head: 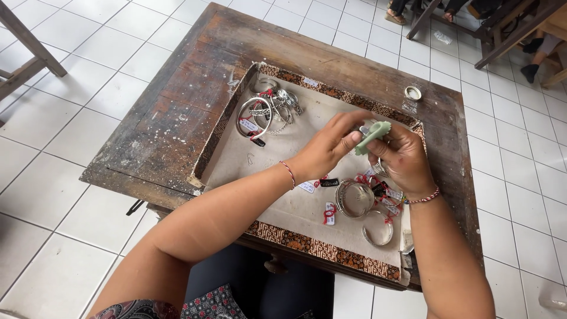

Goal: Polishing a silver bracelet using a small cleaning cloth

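My left hand (328,147) pinches a pale green cloth (373,134) over a shallow tray (231,133) with a patterned brown rim. My right hand (403,158) is closed around a small silver piece that the cloth touches; most of that piece is hidden by my fingers. A silver ring shows on a right finger. Several silver bangles (266,112) with small tags lie in the tray's far left corner. More tagged silver bangles (357,201) lie below my hands, and one open cuff (378,235) rests near the front rim.
The tray sits on a worn dark wooden table (171,124) over white floor tiles. A small round tin (413,93) stands at the table's far right. Wooden furniture legs (29,53) stand far left; other people's feet and chairs (508,29) are at the far right.
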